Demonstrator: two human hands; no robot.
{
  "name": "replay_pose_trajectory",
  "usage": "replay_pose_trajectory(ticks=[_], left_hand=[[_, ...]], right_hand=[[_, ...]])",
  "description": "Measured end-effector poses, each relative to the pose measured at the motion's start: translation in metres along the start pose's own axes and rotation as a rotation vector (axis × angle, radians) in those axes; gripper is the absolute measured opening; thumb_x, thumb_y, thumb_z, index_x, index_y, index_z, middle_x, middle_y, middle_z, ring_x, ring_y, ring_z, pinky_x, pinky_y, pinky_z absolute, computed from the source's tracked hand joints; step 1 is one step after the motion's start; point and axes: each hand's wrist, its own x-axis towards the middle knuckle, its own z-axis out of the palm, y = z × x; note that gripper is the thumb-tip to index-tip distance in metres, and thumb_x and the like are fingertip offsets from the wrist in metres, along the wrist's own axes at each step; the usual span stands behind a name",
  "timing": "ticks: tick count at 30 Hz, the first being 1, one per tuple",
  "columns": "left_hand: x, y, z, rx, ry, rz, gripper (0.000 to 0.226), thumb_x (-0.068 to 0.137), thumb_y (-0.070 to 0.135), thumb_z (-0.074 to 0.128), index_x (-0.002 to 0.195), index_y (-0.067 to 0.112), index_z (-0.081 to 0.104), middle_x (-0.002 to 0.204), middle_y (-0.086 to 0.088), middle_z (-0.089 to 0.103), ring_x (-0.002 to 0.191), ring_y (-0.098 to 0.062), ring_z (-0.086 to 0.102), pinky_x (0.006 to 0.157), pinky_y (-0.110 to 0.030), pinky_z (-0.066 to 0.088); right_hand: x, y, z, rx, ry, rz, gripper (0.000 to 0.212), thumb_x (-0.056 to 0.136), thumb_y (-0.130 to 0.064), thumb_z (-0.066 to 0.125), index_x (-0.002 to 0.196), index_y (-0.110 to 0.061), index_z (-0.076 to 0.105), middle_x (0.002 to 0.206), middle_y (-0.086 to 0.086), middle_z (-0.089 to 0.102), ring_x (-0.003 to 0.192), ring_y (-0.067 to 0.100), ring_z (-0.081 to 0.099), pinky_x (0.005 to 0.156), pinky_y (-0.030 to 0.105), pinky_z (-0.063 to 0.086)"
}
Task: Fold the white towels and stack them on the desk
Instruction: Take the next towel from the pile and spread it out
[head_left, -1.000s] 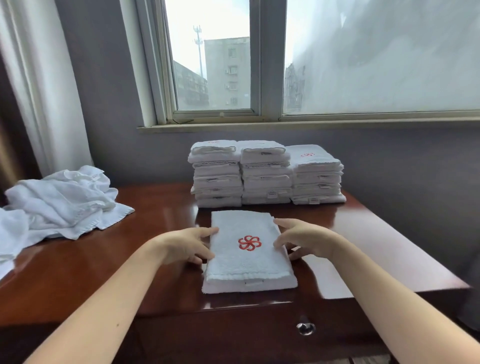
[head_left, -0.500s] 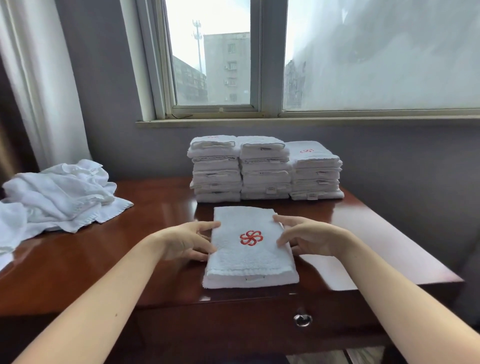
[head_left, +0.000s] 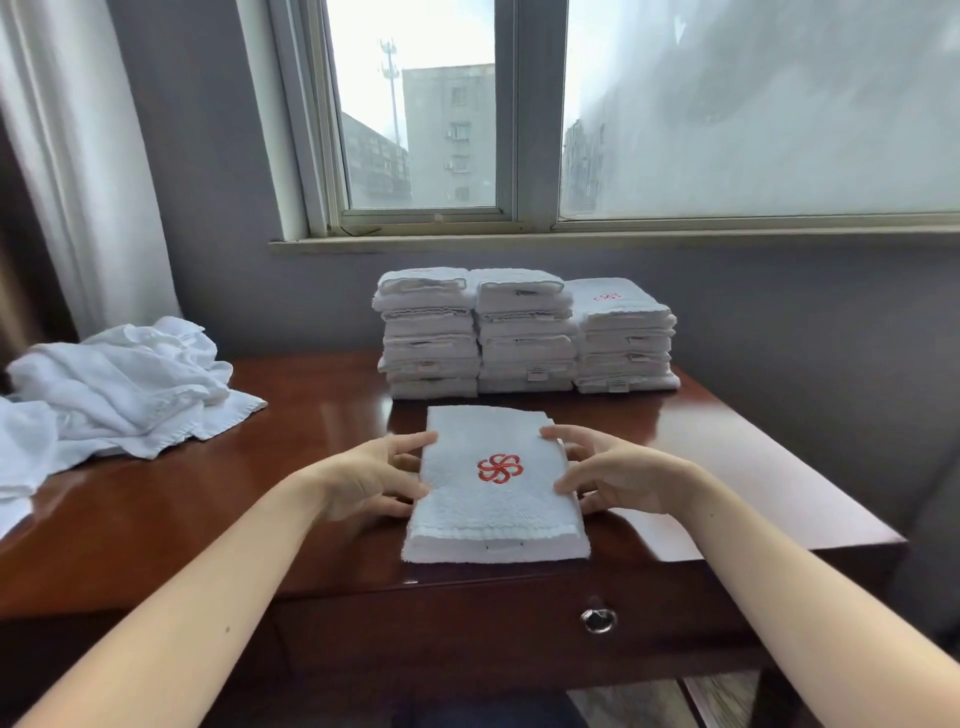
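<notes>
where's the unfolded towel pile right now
In the head view, the unfolded pile lies on the left end of the desk, near the curtain, well left of the three folded stacks.

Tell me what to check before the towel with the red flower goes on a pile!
1. The folded towel is neat, red flower up: ok.
2. The left hand holds its left edge: ok.
3. The right hand holds its right edge: ok.
4. Fingers reach underneath for lifting: cannot tell.
5. Nothing lies between the towel and the three stacks: ok.
6. The right stack looks lowest, with room on top: ok.
</notes>
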Motion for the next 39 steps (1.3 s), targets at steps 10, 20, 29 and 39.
replay_pose_trajectory(ticks=[10, 20, 29, 39], left_hand=[[-0.005, 0.01, 0.008, 0.111, 0.049, 0.319, 0.092, 0.076, -0.018, 0.066, 0.151, 0.027, 0.034, 0.136, -0.008, 0.055, 0.098, -0.025, 0.067, 0.089, -0.039, 0.056], [0.038, 0.073, 0.031, 0.229, 0.162, 0.567, 0.091, 0.078, -0.026, 0.059, 0.15, 0.024, 0.034, 0.131, 0.016, 0.05, 0.078, -0.005, 0.057, 0.079, -0.018, 0.052], [0.118, 0.172, 0.051, 0.326, 0.171, 0.683, 0.089, 0.079, -0.02, 0.059, 0.149, 0.03, 0.035, 0.143, 0.013, 0.045, 0.078, -0.006, 0.06, 0.073, -0.023, 0.054], [0.245, 0.262, 0.06, 0.285, 0.146, 0.617, 0.09, 0.081, -0.023, 0.055, 0.152, 0.029, 0.033, 0.091, -0.011, 0.059, 0.073, -0.019, 0.057, 0.072, -0.03, 0.052]], right_hand=[[-0.011, -0.002, -0.003, -0.071, 0.077, -0.246, 0.087, 0.081, 0.019, 0.058, 0.146, -0.034, 0.034, 0.139, 0.002, 0.052, 0.111, 0.03, 0.061, 0.091, 0.047, 0.049], [-0.017, -0.037, -0.047, -0.049, 0.233, -0.527, 0.093, 0.073, 0.027, 0.049, 0.145, -0.031, 0.039, 0.145, -0.001, 0.048, 0.103, 0.025, 0.062, 0.091, 0.033, 0.054], [-0.002, -0.096, -0.133, 0.001, 0.368, -0.633, 0.091, 0.059, 0.009, 0.048, 0.14, -0.031, 0.046, 0.14, -0.004, 0.052, 0.111, 0.028, 0.06, 0.095, 0.043, 0.05], [0.061, -0.156, -0.253, -0.022, 0.492, -0.635, 0.087, 0.056, 0.005, 0.047, 0.137, -0.027, 0.049, 0.136, -0.004, 0.057, 0.118, 0.018, 0.058, 0.08, 0.024, 0.051]])
